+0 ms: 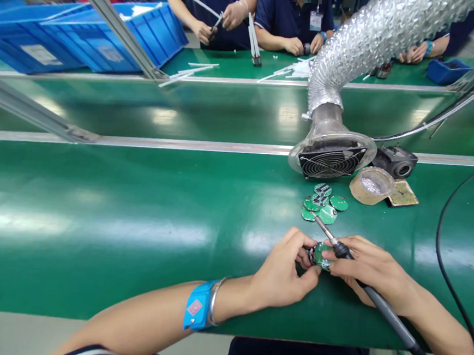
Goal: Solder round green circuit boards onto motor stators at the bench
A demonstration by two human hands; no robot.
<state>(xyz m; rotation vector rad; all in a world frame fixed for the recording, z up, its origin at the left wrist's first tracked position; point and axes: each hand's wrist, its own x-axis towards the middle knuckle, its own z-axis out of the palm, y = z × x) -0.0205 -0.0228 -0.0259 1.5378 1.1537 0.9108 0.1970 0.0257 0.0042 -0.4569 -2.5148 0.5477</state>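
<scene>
My left hand (282, 271) is closed around a small dark part (310, 254), mostly hidden by the fingers. Against that part is a round green circuit board (321, 253), which the fingertips of my right hand (377, 270) touch from the other side. A soldering iron (388, 315) lies through my right hand, its metal tip slanting up and left above the board. Just beyond both hands, several loose round circuit boards (326, 214) rest on the green bench (136, 202). A blue wrist strap (199, 307) circles my left wrist.
A fume extractor (332, 157) on a silver duct hangs behind the boards. To its right stand a round tub (371, 185), a soldering iron holder (398, 162) and a sponge tray (403, 194). Co-workers' hands (235, 14) work across the line, near blue bins (108, 39). A black cable (441, 243) loops at right.
</scene>
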